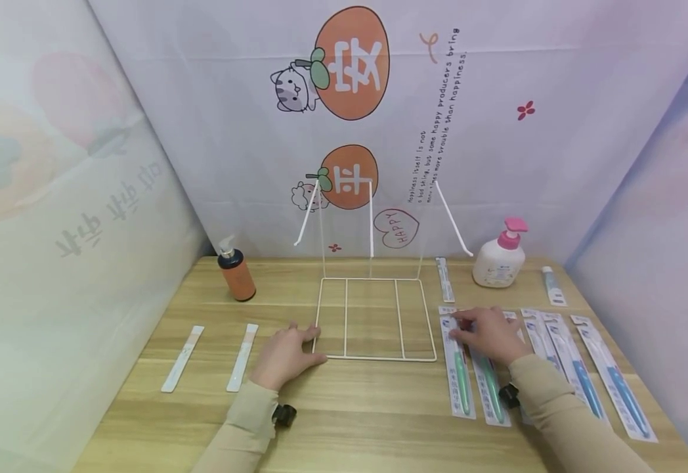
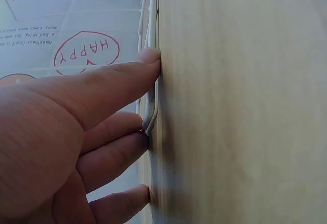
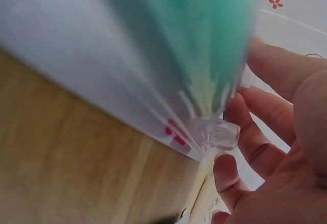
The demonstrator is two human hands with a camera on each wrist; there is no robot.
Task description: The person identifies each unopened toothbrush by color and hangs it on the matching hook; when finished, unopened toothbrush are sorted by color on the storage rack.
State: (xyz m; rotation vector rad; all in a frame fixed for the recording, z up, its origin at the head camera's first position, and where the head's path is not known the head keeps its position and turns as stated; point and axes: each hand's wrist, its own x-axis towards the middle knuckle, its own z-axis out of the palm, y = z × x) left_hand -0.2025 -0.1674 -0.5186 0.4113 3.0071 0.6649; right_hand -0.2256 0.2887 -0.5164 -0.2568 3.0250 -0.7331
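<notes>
Hands are both down on the desk (image 1: 344, 407) as I watch. The left hand (image 1: 285, 355) rests flat beside the white wire rack (image 1: 373, 318), its straight fingers (image 2: 127, 75) pressing against the rack's near left corner; nothing is gripped there, the grip lies spread and relaxed. Over on the other side, the right hand (image 1: 488, 335) sits on the packaged green toothbrush (image 1: 459, 374), just right of the rack. From the right wrist view I see the fingertips (image 3: 232, 111) curled at the top edge of that packet (image 3: 153, 55), pinching it. More packaged toothbrushes (image 1: 586, 374) lie alongside, with an orange pump bottle (image 1: 236, 272) and a pink-topped white one (image 1: 500, 259) behind.
</notes>
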